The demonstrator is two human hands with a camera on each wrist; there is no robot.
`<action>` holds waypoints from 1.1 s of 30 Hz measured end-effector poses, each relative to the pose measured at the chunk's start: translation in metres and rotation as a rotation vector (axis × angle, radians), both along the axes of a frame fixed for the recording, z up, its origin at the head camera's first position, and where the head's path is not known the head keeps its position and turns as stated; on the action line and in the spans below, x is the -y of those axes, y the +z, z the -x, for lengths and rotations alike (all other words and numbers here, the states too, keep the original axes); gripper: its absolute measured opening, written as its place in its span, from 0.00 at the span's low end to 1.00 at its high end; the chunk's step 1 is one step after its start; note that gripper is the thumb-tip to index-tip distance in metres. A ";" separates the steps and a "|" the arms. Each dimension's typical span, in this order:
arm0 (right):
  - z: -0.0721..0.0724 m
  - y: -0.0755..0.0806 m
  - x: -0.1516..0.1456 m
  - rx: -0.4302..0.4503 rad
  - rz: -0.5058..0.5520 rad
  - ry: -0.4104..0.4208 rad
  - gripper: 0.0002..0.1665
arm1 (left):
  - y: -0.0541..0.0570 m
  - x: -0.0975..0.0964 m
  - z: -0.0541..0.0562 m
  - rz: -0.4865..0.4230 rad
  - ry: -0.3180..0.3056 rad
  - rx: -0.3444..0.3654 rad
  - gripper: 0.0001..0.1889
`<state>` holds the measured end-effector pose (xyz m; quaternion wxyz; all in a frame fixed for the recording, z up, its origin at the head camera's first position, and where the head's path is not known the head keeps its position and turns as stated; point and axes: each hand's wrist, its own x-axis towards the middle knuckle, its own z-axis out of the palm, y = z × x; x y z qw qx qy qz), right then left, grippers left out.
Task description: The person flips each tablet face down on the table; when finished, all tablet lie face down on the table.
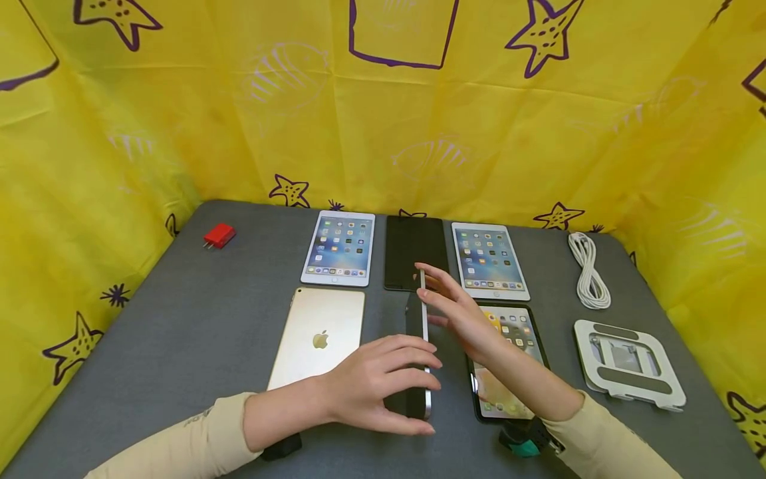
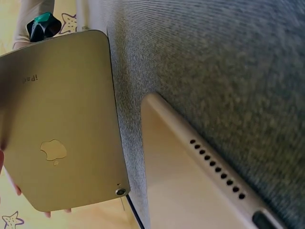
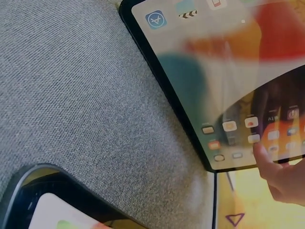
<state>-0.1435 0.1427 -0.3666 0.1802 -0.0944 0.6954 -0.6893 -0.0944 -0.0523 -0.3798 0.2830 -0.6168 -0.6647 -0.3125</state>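
Between both hands, a tablet (image 1: 425, 319) stands on its long edge on the grey table. Its gold back (image 2: 71, 124), with an apple logo, faces left, and its lit screen (image 3: 228, 86) faces right. My left hand (image 1: 383, 379) holds the near end, fingers over the upper edge and thumb by the near corner. My right hand (image 1: 461, 316) grips the far upper corner; its fingertips show past the far edge in the left wrist view. Left of it lies a gold tablet (image 1: 317, 332), back up. To the right lies a black-cased tablet (image 1: 514, 386) with its screen lit.
Along the back lie a white tablet (image 1: 338, 249), a dark tablet (image 1: 415, 249) and another white tablet (image 1: 491, 259). A red charger plug (image 1: 219, 235) is at the far left. A coiled white cable (image 1: 589, 273) and a folded stand (image 1: 630, 362) lie at right. Yellow cloth (image 1: 383, 133) hangs behind.
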 end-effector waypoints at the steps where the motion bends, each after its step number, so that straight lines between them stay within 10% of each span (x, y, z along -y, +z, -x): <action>1: 0.000 0.000 -0.001 0.002 0.001 0.000 0.33 | -0.001 0.000 0.000 0.005 0.001 -0.003 0.25; 33: -0.024 0.007 -0.040 0.168 0.028 -0.149 0.36 | -0.009 -0.025 -0.011 0.252 -0.029 0.201 0.28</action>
